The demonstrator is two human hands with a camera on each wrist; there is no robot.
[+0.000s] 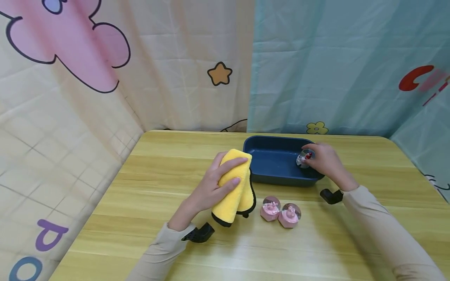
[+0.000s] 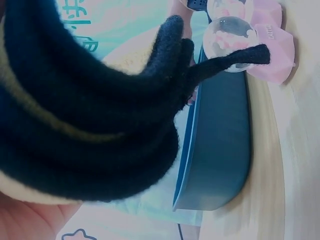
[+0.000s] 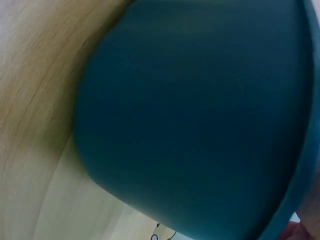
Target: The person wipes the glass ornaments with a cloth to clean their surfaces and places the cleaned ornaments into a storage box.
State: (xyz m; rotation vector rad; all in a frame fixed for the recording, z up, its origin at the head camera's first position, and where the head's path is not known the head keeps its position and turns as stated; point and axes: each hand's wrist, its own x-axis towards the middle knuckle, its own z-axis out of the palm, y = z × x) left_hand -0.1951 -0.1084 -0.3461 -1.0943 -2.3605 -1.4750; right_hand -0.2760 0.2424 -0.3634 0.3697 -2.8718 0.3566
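Observation:
My left hand grips a folded yellow cloth with black trim, held above the table left of a dark blue basin. In the left wrist view, the black edges of the cloth fill much of the picture. My right hand reaches over the basin's right end. Its thumb and fingers hold a small snow globe with a red and white figure; whether the globe touches the basin floor I cannot tell. The basin's outer wall hides the globe in the right wrist view.
Two pink-based snow globes, a left one and a right one, stand side by side in front of the basin. The wooden table ends at patterned curtains. Black wrist cameras sit under both sleeves.

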